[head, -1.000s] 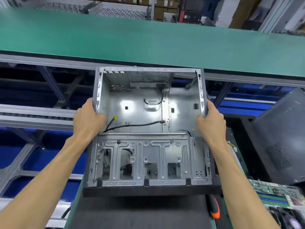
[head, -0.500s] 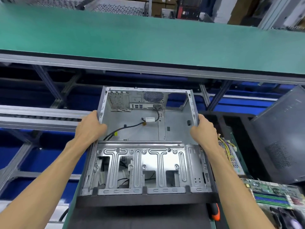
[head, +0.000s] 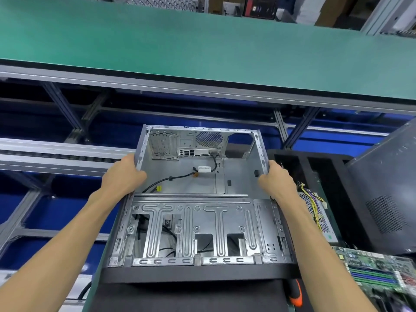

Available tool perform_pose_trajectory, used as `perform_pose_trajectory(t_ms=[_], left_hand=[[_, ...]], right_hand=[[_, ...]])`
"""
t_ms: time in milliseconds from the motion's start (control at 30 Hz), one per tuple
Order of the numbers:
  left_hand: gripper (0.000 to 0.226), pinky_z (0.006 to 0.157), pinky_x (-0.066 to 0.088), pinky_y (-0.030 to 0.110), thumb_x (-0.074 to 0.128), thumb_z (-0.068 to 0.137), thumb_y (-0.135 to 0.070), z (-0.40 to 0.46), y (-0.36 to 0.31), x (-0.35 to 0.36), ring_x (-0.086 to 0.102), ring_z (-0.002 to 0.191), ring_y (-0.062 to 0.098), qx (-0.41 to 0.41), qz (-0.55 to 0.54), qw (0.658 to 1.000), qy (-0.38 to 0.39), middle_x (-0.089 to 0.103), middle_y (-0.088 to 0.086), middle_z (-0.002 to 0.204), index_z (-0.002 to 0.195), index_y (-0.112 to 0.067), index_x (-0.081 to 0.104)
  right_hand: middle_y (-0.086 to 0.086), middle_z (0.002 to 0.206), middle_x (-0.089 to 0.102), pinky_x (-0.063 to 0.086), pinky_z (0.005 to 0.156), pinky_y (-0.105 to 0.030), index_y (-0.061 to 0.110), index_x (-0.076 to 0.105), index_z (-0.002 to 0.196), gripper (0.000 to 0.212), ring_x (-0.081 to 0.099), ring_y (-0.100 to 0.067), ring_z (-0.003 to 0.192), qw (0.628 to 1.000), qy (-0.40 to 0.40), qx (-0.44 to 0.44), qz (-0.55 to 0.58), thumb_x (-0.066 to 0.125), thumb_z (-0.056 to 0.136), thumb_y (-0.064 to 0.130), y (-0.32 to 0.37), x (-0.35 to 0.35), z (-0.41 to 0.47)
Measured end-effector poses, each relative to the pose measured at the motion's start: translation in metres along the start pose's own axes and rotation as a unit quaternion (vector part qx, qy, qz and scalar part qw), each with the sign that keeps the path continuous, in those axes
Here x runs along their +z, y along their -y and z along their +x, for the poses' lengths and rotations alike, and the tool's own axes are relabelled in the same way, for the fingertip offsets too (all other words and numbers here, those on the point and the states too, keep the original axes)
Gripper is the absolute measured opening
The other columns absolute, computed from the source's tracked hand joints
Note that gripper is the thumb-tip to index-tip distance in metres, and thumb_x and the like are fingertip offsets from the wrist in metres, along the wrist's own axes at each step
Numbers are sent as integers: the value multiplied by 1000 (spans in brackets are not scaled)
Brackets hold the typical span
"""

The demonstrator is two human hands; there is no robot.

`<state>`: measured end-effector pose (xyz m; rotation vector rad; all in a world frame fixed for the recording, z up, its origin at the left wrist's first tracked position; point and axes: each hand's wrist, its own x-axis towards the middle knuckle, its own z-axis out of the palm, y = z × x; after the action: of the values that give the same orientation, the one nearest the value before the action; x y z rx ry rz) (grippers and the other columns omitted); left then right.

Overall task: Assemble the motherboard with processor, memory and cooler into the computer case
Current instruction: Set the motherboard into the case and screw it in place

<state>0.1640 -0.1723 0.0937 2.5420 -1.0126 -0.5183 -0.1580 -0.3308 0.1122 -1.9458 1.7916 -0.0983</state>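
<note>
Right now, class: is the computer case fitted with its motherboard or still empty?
Still empty. The computer case shows a bare metal floor with only loose cables, and the motherboard lies outside on the right.

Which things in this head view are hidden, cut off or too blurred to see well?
- Green motherboard: head view, blurred, cut by right edge.
- Orange-handled tool: tip hidden under open grey metal computer case.
- Left hand, right hand: fingers partly hidden behind case walls.

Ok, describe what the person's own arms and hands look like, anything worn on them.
Both forearms are bare as far as the frame shows: no sleeves, gloves, watch or wrist strap in view. The left hand and right hand carry no visible rings or markings. The upper arms lie outside the picture.
</note>
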Motion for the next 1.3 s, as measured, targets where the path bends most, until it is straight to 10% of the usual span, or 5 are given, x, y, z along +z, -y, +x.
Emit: perform_pose_trajectory(t_ms=[167,333,467,867,1300], left_hand=[[74,97,44,43,68,90,-34,-4,-6,5,46,118,24,111,-88,981,-129,42,9,137,149,-23,25],[8,91,47,38,60,94,-29,-12,-23,5,56,95,14,342,-69,931,-106,64,-7,96,94,-24,66],[40,63,48,38,56,96,-35,-16,-20,7,53,60,16,349,45,936,-12,54,-6,57,58,-25,50],[57,58,39,21,51,98,-37,-10,2,5,50,54,20,393,121,911,15,44,1,41,47,-13,41],[48,54,33,31,26,103,-46,-92,-35,46,66,71,24,282,245,927,-4,68,3,76,67,-22,47]], right_hand=[[-18,131,54,47,94,-45,5,50,133,44,52,-37,120,993,-99,-68,-19,53,98,32,25,-16,-11],[-2,107,73,51,76,-32,16,72,111,31,63,-20,87,967,-113,-227,25,50,101,34,74,0,-52],[-5,75,65,38,55,-30,15,67,81,50,58,-28,65,953,-33,-284,-103,38,103,49,100,57,-83],[-1,50,48,37,50,-31,16,42,51,68,47,-21,44,917,-73,-365,-144,21,108,47,93,96,-72],[5,43,39,39,63,-30,15,40,47,68,35,-14,41,875,-48,-439,-200,34,106,47,72,64,-31]])
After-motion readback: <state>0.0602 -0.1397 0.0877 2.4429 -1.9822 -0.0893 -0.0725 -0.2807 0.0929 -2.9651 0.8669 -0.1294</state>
